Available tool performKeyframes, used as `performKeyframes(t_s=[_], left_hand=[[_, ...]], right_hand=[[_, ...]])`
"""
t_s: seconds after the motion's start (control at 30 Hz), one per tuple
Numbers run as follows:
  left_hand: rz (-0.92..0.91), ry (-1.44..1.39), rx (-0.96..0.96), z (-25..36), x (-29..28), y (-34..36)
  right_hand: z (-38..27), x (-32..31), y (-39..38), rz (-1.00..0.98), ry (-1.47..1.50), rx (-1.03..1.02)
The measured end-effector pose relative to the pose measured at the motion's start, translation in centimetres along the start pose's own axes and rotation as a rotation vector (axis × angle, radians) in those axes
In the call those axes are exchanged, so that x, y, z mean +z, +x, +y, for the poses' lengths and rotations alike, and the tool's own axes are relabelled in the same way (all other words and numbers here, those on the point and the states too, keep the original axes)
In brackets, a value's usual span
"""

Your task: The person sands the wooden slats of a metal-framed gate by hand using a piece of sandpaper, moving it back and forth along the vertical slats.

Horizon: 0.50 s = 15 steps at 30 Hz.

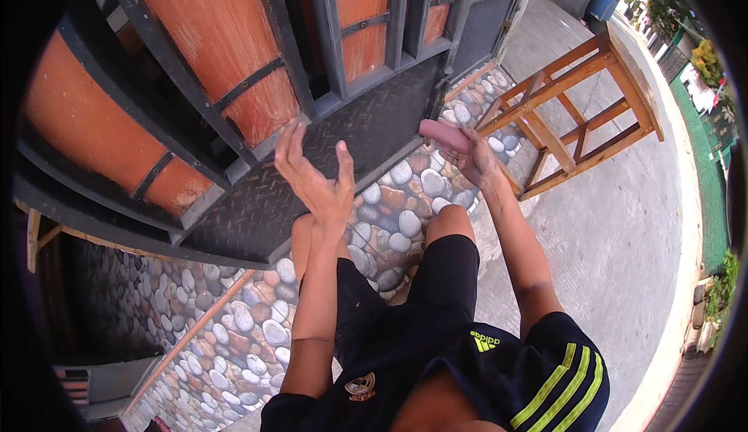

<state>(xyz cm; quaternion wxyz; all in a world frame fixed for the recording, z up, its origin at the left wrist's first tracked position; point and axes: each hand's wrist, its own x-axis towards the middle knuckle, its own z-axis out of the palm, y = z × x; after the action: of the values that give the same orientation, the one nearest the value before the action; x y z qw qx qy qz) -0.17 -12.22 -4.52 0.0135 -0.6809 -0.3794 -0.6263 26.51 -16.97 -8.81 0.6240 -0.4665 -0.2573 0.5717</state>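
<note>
Left hand [315, 179] is raised toward the gate [257, 81], fingers spread, nothing held. Right hand [477, 163] is extended forward, fingers closed around a pink block [444, 136].

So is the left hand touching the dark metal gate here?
Cannot tell. In the head view the left hand is raised, open with fingers spread, overlapping the dark metal gate, but this single view shows neither contact nor a gap. The right hand holds a pink block.
</note>
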Motion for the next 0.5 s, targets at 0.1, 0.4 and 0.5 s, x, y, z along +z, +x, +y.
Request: performKeyframes(t_s=[0.1,0.4,0.5], left_hand=[[-0.439,-0.283,-0.388,-0.2,4.0,-6.6],[-0.555,-0.982,-1.055,-2.9,5.3,-11.6],[-0.523,-1.073,-1.062,-4.6,5.5,-11.9]], right_hand=[[2.7,0.6,0.0,-0.06,0.139,0.069],[12.6,1.7,0.9,-0.062,0.122,0.227],[14.0,0.3,0.9,-0.099,-0.577,-0.069]])
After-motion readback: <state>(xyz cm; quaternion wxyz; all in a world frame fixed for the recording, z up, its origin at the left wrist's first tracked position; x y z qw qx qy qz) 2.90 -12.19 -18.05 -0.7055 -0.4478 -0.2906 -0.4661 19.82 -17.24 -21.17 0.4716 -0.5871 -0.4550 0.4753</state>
